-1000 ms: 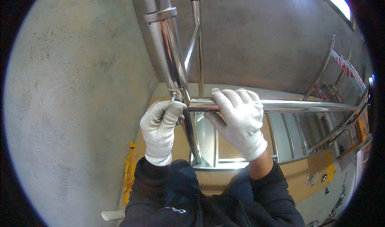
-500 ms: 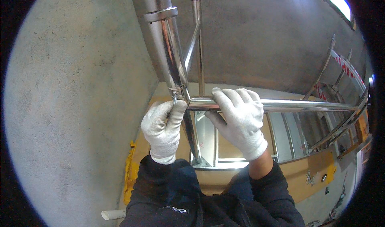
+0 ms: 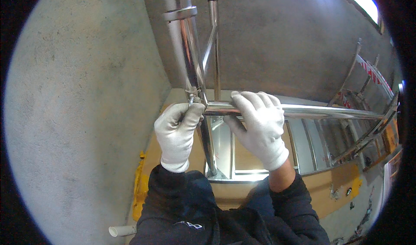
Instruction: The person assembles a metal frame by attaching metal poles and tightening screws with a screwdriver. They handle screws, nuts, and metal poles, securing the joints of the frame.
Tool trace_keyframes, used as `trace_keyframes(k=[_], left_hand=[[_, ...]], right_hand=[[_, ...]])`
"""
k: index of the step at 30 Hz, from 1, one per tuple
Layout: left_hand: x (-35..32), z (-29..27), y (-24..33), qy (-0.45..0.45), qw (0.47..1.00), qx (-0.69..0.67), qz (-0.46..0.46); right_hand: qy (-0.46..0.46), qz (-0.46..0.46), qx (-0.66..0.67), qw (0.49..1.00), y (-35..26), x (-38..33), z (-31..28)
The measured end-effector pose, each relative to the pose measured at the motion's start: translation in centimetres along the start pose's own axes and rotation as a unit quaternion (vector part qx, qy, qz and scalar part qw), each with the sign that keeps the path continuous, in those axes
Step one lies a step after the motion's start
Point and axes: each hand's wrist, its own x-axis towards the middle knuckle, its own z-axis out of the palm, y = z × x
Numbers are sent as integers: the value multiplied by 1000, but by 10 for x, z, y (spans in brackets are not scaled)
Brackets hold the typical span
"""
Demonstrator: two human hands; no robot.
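Observation:
White knit gloves cover both my hands. My left hand (image 3: 175,137) is closed in a pinch on a small metal pin (image 3: 191,100) at the joint low on a shiny upright tube (image 3: 191,50). Its fingertips partly hide the pin, so I cannot tell its full shape. My right hand (image 3: 260,126) wraps over a horizontal metal tube (image 3: 329,112) that runs right from the joint, the thumb below it. A collar ring (image 3: 180,14) circles the upright tube near its top.
A thinner upright pole (image 3: 217,50) with a diagonal brace stands behind. Rough walls rise at left and ahead. Metal frames with red-and-white tape (image 3: 370,69) stand at right. Below lie a metal-framed panel (image 3: 223,152) and brown board (image 3: 325,186); a white pipe end (image 3: 115,231) shows lower left.
The upright tube's top has shifted slightly right in view. My left hand has moved a little up and right, still pinching at the joint. My right hand keeps its hold.

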Motion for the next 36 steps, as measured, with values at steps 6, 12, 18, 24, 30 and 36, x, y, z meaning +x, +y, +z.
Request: trace_keyframes(k=[6, 12, 18, 24, 30, 36], left_hand=[[2, 0, -4, -28, 995, -81, -53], [8, -5, 1, -53, 990, -96, -93], [10, -3, 0, -50, 996, -71, -34], [13, -2, 2, -41, 997, -39, -50], [18, 3, -2, -19, 997, -47, -61], [33, 11, -28, 27, 979, -159, 123]], right_hand=[[36, -15, 88, 995, -29, 2, 0], [-11, -19, 75, 997, -51, 8, 20], [30, -34, 56, 997, -48, 10, 28], [36, -66, 18, 997, -39, 14, 33], [26, -50, 17, 998, -40, 20, 32], [13, -58, 21, 998, -44, 21, 29]])
